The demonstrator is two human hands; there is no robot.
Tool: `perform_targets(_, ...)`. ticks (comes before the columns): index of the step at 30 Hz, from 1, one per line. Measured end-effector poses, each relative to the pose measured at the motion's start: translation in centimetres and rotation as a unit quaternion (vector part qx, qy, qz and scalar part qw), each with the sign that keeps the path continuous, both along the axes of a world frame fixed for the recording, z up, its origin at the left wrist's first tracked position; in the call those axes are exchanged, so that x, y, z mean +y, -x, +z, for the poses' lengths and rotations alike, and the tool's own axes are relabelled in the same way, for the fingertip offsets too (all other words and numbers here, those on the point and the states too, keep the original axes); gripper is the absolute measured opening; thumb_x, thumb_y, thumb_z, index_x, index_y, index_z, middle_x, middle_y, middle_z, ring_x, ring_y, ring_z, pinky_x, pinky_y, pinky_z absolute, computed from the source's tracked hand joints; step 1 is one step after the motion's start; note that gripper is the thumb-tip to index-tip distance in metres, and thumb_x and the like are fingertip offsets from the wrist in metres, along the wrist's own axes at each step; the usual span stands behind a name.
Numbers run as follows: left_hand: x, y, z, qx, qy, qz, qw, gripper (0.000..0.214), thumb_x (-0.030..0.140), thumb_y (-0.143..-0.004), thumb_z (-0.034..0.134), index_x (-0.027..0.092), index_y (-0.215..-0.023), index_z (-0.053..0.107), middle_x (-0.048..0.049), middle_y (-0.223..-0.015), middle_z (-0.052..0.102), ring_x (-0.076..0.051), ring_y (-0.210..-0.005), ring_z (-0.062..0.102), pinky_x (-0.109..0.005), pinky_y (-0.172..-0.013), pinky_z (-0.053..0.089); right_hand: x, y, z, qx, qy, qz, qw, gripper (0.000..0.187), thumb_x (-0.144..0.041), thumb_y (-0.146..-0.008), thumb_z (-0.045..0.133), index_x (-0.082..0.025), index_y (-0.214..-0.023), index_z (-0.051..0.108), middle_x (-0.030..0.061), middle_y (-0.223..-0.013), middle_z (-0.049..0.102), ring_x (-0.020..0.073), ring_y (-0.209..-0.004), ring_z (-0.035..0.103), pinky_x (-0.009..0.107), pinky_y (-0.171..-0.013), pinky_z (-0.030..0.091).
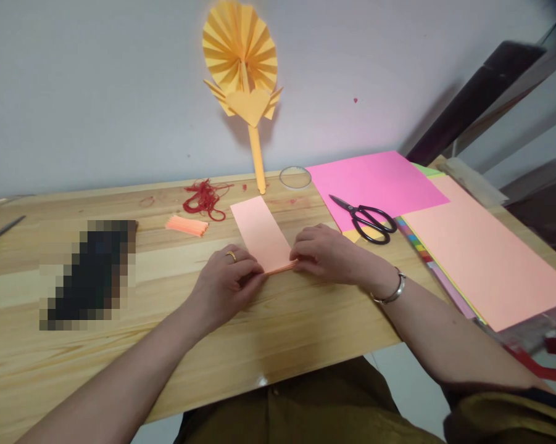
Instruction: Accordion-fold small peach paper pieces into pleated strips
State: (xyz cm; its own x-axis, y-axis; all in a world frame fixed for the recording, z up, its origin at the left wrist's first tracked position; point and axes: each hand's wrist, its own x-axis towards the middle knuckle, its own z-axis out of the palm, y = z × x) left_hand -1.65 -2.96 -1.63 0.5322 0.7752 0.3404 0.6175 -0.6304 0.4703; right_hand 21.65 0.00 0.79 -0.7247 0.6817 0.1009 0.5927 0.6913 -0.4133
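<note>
A peach paper strip (261, 233) lies on the wooden table in front of me, its near end folded into a narrow stack of pleats. My left hand (226, 280) pinches the left end of the folded edge between thumb and fingers. At the right end, my right hand (321, 254) grips the same fold, fingers bent and pressed together. Beyond the left hand rests a small bundle of pleated orange paper (186, 226), near a tangle of red string (206, 198).
A yellow paper fan (240, 55) with a heart and handle leans on the wall. Black-handled scissors (374, 223) lie across a pink sheet (374, 185). Peach sheets (485, 253) are stacked at right. A clear round ring (295, 177) and a blurred dark object (92, 271) also lie here.
</note>
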Motion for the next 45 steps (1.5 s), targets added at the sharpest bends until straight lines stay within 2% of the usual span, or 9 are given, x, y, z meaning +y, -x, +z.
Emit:
perform_targets(15,0.09,0.17,0.31,0.015,0.008,-0.012,1.0,0.017,0.024,-0.082,0.053,0.021,-0.074,0.068,-0.0035,-0.072,0.066,-0.017,-0.073,0.055,-0.033,-0.07,0.045,0.05,0.11,-0.36,-0.014,0.012,0.002,1.0,0.013,-0.017,-0.083,0.056,-0.017,-0.078,0.068,0.0034,-0.081,0.063,0.0142,-0.077,0.054,0.028,-0.072,0.035)
perform_targets(25,-0.05,0.11,0.52,0.021,0.028,-0.01,0.999,0.016,0.02,-0.082,0.052,0.02,-0.076,0.066,-0.003,-0.073,0.066,-0.017,-0.073,0.054,-0.034,-0.071,0.045,-0.33,0.43,0.36,-0.05,0.045,-0.001,0.998,0.018,-0.013,-0.084,0.051,-0.016,-0.07,0.063,0.0023,-0.077,0.061,0.0146,-0.079,0.052,0.03,-0.076,0.033)
perform_targets(33,-0.37,0.01,0.5,0.012,0.043,0.034,0.998,0.015,0.021,-0.08,0.054,0.018,-0.07,0.065,-0.0057,-0.084,0.058,-0.019,-0.083,0.051,-0.034,-0.074,0.045,-0.4,0.81,0.06,-0.075,0.047,-0.031,0.996,0.02,-0.016,-0.085,0.05,-0.015,-0.068,0.06,0.0034,-0.073,0.059,0.015,-0.075,0.05,0.03,-0.072,0.031)
perform_targets(39,-0.42,0.03,0.57,0.007,0.059,0.022,0.998,0.016,0.02,-0.08,0.053,0.018,-0.069,0.064,-0.0052,-0.085,0.059,-0.019,-0.083,0.051,-0.034,-0.075,0.044,-0.46,0.83,-0.03,-0.067,0.062,-0.056,0.994,0.016,-0.019,-0.084,0.053,-0.016,-0.073,0.064,0.0035,-0.075,0.061,0.0155,-0.076,0.051,0.03,-0.073,0.032)
perform_targets(43,-0.32,0.02,0.76,0.007,0.073,0.014,0.997,0.016,0.019,-0.08,0.052,0.017,-0.069,0.064,-0.0047,-0.086,0.062,-0.018,-0.083,0.053,-0.033,-0.075,0.044,-0.68,0.69,-0.03,-0.064,0.04,-0.028,0.997,0.019,-0.016,-0.084,0.051,-0.015,-0.069,0.062,0.0036,-0.074,0.059,0.0162,-0.078,0.049,0.032,-0.076,0.034)
perform_targets(45,-0.17,0.05,0.8,0.004,0.081,0.008,0.997,0.017,0.019,-0.081,0.052,0.017,-0.069,0.063,-0.0047,-0.087,0.062,-0.017,-0.085,0.054,-0.031,-0.075,0.045,-0.8,0.61,-0.15,-0.04,0.008,-0.005,0.999,0.02,-0.013,-0.084,0.051,-0.015,-0.068,0.061,0.0053,-0.083,0.06,0.0185,-0.088,0.048,0.033,-0.08,0.035)
